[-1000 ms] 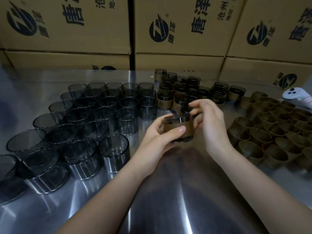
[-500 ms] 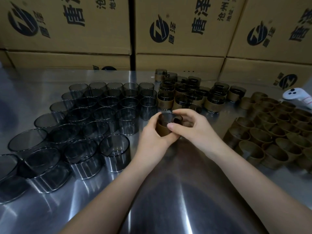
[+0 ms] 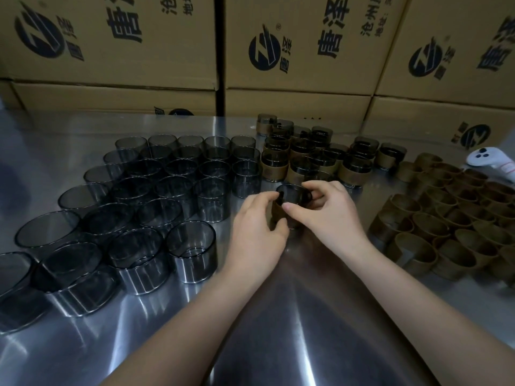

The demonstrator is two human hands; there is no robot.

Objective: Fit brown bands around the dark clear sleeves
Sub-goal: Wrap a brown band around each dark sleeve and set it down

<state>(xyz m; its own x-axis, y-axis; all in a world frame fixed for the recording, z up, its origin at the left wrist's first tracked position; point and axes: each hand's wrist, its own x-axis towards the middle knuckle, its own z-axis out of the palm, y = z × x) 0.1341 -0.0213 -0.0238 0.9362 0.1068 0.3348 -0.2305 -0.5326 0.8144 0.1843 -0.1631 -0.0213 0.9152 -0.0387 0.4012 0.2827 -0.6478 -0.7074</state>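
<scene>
Nearest, both forearms reach in over the steel table [image 3: 278, 338], with a wedge of bare metal between them. The left hand [image 3: 256, 229] curls round the left side of one sleeve [image 3: 292, 192], and the right hand [image 3: 328, 215] pinches it from the right, thumb on the near wall and fingers over the far rim. A band [image 3: 278, 212] wraps the sleeve's lower wall, and the dark rim stands above it. The sleeve is upright at mid-table; the hands hide its base, so contact with the steel cannot be told.

To the left, bare sleeves [image 3: 192, 246] stand packed in rows; the nearest is just beside the left wrist, with a narrow strip of steel between. To the right, loose bands [image 3: 446, 232] lie crowded, running off the right edge of the view, with a wider strip of steel before the right forearm.

Just behind the hands stand banded sleeves [image 3: 356, 168], touching one another, the closest just past the fingertips. A white controller [image 3: 485, 160] lies at the far right beyond the bands. Cardboard boxes [image 3: 292, 57] are stacked along the table's far edge.
</scene>
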